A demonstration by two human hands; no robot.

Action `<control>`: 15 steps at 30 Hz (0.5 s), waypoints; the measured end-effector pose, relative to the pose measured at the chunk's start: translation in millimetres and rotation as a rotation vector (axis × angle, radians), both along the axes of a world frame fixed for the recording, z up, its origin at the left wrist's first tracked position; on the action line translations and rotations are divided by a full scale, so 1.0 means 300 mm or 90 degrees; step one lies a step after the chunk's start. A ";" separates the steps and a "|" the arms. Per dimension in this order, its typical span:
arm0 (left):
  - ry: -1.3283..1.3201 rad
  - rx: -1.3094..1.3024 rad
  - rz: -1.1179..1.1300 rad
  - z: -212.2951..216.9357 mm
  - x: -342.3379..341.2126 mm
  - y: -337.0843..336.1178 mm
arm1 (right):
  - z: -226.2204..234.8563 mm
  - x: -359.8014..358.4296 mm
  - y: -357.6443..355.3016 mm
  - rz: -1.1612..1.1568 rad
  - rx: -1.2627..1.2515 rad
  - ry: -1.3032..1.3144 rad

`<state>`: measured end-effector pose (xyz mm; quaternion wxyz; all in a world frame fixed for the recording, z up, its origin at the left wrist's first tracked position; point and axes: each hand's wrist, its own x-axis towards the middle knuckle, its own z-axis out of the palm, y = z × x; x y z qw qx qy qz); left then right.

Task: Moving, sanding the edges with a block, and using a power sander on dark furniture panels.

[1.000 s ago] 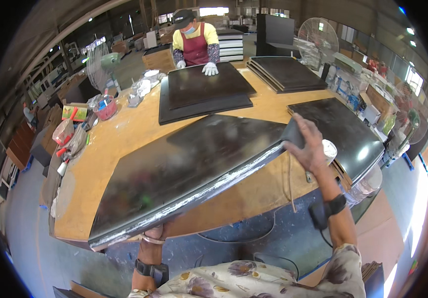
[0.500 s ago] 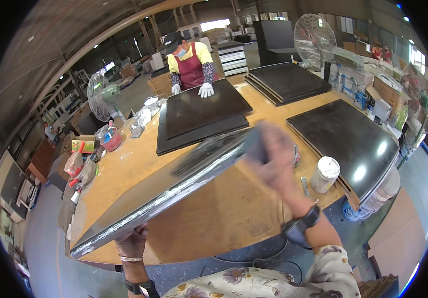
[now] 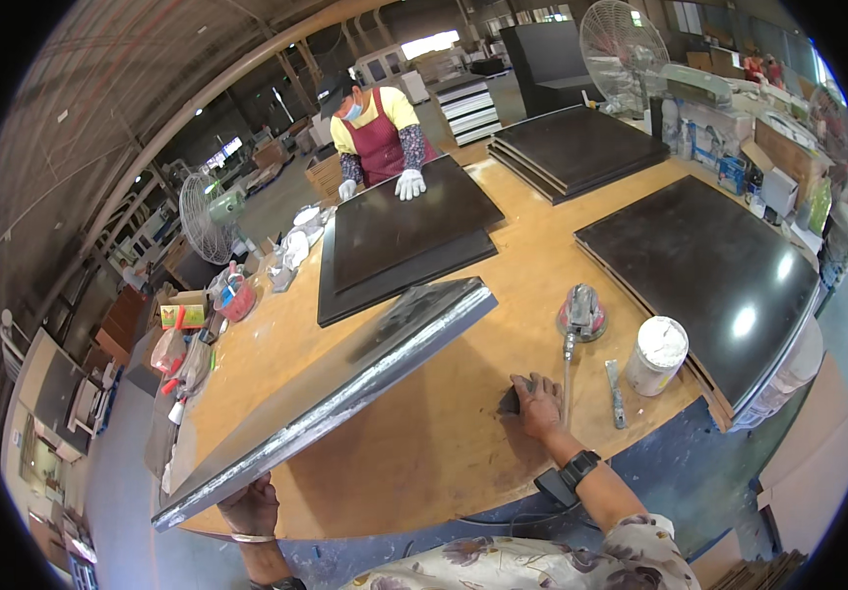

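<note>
Head view, clock read from its centre.

Left hand (image 3: 249, 509) at 7 o'clock, under the near edge of a dark panel (image 3: 360, 359). Grip closed on the panel from below; part of the fingers hidden behind it. Panel tilted above the wooden table (image 3: 414, 457), running from nearly 8 o'clock up to the centre; long edge streaked white, facing the wearer.

Right hand (image 3: 540, 406) between 4 and 5, low at the tabletop, well apart from the panel. Fingers bent, touching a small dark block (image 3: 510, 399); cannot tell if it is gripped or merely rested on.

Round sander (image 3: 581, 313) at 3 o'clock, its hose passing just beside the right hand. Scraper (image 3: 616, 395) at 4; white-topped tub (image 3: 658, 356) just beside it. Stacked dark boards (image 3: 709, 275) at 3, farther out.

Co-worker (image 3: 381, 147) near 12, apron red, gloved hands on another dark panel (image 3: 414, 221). Red bucket (image 3: 235, 299) at 9.
</note>
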<state>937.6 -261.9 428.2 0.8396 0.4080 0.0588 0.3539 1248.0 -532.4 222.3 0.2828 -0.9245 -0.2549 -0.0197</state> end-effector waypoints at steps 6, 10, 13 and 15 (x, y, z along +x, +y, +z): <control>0.058 -0.013 0.069 -0.019 -0.032 -0.014 | 0.389 -0.073 -0.011 0.038 0.440 -0.162; 0.073 -0.016 0.088 -0.043 -0.044 -0.006 | 0.593 -0.145 -0.013 0.150 0.483 -0.347; 0.063 -0.023 0.078 -0.053 -0.031 -0.023 | 0.591 -0.188 0.030 0.168 0.416 -0.389; 0.061 -0.039 0.072 -0.054 -0.039 -0.034 | 0.577 -0.245 0.062 0.183 0.414 -0.392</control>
